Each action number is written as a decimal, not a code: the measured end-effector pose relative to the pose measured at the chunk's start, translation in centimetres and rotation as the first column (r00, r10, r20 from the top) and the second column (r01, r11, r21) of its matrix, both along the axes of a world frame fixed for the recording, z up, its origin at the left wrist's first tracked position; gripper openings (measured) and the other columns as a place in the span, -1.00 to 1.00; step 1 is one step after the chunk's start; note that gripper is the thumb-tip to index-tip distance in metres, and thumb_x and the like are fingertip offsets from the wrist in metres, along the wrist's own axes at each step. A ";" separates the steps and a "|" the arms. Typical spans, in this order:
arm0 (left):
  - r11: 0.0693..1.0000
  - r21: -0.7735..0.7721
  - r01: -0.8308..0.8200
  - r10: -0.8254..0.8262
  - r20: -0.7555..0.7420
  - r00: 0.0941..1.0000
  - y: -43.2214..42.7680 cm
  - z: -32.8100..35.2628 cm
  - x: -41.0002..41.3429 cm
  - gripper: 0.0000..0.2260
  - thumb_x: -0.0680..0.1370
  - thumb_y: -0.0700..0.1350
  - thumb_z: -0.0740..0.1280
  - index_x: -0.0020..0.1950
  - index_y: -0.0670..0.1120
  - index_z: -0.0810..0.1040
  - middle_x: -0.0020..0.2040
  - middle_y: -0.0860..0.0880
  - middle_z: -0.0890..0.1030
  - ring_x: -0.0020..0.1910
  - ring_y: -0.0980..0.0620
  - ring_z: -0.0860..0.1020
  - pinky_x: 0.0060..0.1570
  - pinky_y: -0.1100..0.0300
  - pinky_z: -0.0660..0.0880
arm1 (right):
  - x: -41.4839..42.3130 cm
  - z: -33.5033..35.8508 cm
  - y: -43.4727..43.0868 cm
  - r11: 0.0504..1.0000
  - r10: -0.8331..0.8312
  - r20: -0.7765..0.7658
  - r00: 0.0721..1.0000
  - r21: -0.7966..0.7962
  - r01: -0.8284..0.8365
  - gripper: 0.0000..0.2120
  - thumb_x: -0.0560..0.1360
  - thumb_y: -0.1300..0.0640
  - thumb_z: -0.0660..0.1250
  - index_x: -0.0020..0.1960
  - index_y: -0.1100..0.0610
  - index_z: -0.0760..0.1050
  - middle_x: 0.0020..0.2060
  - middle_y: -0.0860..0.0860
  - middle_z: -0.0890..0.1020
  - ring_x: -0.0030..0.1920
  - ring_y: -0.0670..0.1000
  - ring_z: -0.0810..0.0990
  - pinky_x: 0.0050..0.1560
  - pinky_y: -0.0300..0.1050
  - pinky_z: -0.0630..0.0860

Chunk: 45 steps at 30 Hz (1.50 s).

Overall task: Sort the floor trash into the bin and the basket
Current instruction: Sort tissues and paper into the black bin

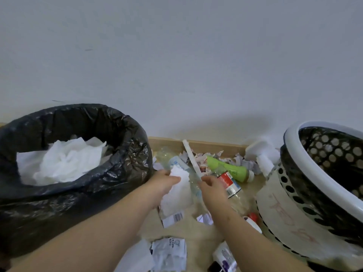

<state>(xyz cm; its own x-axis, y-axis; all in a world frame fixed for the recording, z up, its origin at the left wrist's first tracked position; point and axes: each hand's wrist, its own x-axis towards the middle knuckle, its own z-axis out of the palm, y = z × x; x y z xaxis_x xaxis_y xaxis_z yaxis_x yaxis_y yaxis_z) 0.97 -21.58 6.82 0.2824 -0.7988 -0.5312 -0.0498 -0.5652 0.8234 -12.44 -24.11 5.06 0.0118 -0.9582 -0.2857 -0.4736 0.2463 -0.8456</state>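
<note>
A: Start nearest. What lies by the bin [125, 122]?

B: Off the bin's near right side, 1 crumpled printed paper [169, 254] is on the floor. Farther from the bin lies a small bottle with a purple label [224, 256].

A: And the hands?

B: Both forearms reach along the bin's right side. The left hand [165, 181] is close to the bin's black bag, its fingers curled round a white paper towel [176, 195]. The towel hangs below the hand, over a barcode scrap [173, 217]. The right hand [212, 185] is just beside it, on the side away from the bin. Its fingers are closed on the lower end of a white strip [191, 158], which slants up and away.

A: The rest of the trash?

B: It all lies between the bin and the basket [279, 203]. 1 clear bottle with a red label [227, 183] is beside the right hand. A red-capped bottle [252, 217] sits far from the bin, by the basket's wall. Beyond the hands, a pale-labelled clear bottle [176, 162] is just beside the bin. A green bottle [227, 167] lies farther off. Torn scraps [202, 156] line the baseboard, and white foam pieces [261, 152] sit farthest from the bin.

A: Inside the bin?

B: White tissue [64, 161], heaped in the bag. The basket stands well apart from the bin.
</note>
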 end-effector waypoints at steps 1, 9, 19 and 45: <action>1.000 -0.008 0.000 0.000 0.000 1.000 -0.5 0.0 -0.1 -0.61 0.57 -0.12 0.27 0.38 -0.15 0.37 -0.06 -0.08 0.48 -0.21 0.04 0.41 -0.26 0.22 0.34 | 0.1 -0.2 -1.1 1.000 -0.006 -0.041 0.999 -0.014 0.005 -0.73 0.57 0.12 0.20 0.24 0.13 0.45 0.06 0.01 0.56 -0.03 0.02 0.52 -0.01 -0.09 0.44; 0.999 0.000 -0.037 0.037 -0.170 0.985 -3.5 -2.6 4.1 -0.84 0.56 -0.10 0.30 0.13 -0.03 0.43 0.03 -0.09 0.56 0.17 -0.18 0.50 0.22 -0.04 0.42 | 4.9 -4.1 -7.5 1.000 0.017 0.030 0.999 -0.018 -0.017 -0.53 0.45 0.11 0.39 0.32 0.09 0.35 0.13 0.09 0.55 0.07 0.17 0.57 0.17 0.18 0.50; 0.998 -0.025 -0.063 0.054 -0.279 0.959 -1.7 0.2 3.4 -0.88 0.56 -0.17 0.30 0.06 -0.15 0.55 -0.11 -0.11 0.58 -0.15 -0.07 0.52 -0.23 0.22 0.41 | 2.5 0.1 -3.8 0.978 -0.145 0.073 0.987 -0.143 0.154 -0.87 0.56 0.22 0.16 0.03 0.18 0.47 -0.19 0.08 0.52 -0.27 0.01 0.43 -0.23 -0.17 0.37; 0.840 -0.450 -0.303 0.154 -0.338 0.929 11.4 16.8 6.9 -0.34 0.55 -0.32 0.27 0.50 0.13 0.06 0.18 -0.11 0.47 0.01 -0.10 0.55 0.07 -0.07 0.52 | 8.5 17.1 9.2 0.945 0.316 0.588 0.745 -0.124 -0.303 -0.58 0.54 0.16 0.29 0.34 0.04 0.24 0.15 0.15 0.55 -0.02 0.13 0.62 -0.30 -0.12 0.60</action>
<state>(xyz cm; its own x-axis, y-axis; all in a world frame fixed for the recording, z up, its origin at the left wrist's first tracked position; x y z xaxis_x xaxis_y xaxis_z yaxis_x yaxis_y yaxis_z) 7.91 -10.22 23.60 0.3901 -0.9040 -0.1748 0.3015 -0.0539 0.9519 -3.92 -14.94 22.13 0.4688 -0.8773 -0.1031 0.0750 0.1558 -0.9849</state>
